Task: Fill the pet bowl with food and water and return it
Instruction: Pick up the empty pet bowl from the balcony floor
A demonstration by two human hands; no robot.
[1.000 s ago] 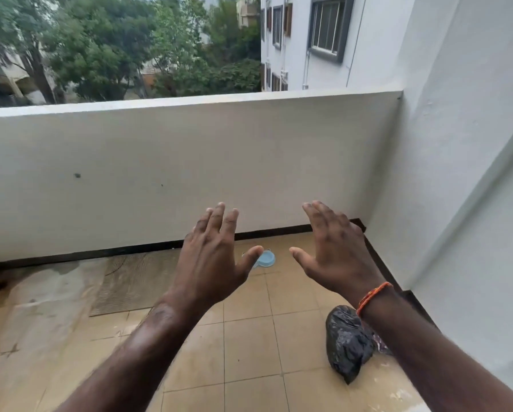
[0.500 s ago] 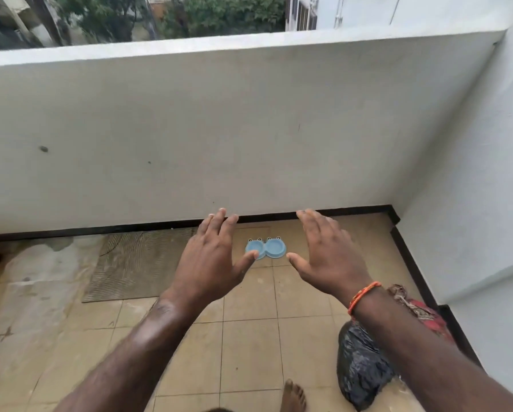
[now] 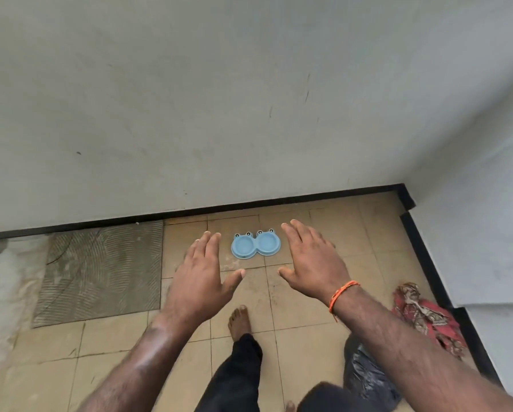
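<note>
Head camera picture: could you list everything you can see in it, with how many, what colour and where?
pet bowl: one, light blue, two empty wells, on the floor near the wall
floor tiles: many, beige, underfoot
rough patch: one, grey-brown, left part of the floor
wall: white, black skirting along its base
plastic bag: one, black, floor at lower right
cloth: one, red patterned, right, by the skirting
bare foot: one fully seen, black trouser leg
wrist thread: one, orange, right wrist
left hand: open, empty
right hand: open, empty
</note>
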